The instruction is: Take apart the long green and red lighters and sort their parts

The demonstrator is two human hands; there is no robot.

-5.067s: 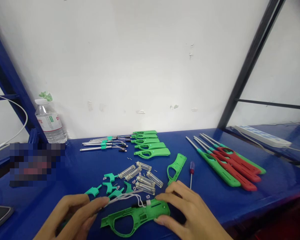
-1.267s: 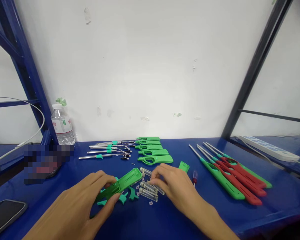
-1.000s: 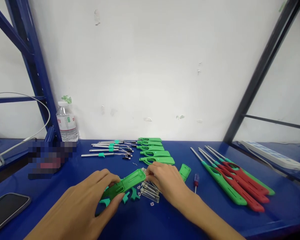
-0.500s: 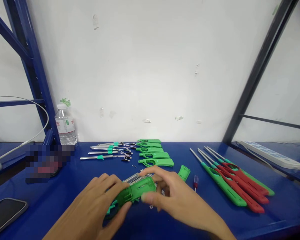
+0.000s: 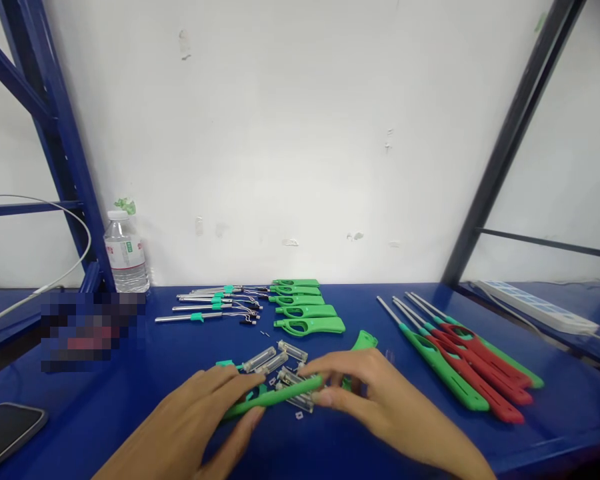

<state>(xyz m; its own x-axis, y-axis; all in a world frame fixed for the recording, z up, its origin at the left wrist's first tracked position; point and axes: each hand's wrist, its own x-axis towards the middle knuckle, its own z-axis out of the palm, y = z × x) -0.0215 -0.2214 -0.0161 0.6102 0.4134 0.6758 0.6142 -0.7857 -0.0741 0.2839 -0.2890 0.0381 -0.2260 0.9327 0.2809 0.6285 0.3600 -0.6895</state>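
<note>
Since half a second ago, the green shell (image 5: 293,391) has turned from showing its hollow inside to lying edge-on. The left hand (image 5: 200,417) has it in its grip, thumb below and fingers above, over the desk (image 5: 320,460). The right hand (image 5: 375,393) has finger and thumb around the far end; whether that grip pinches it, I cannot tell. Clear tubes (image 5: 259,360) lie just beyond, with more green shells (image 5: 315,325) farther back.
</note>
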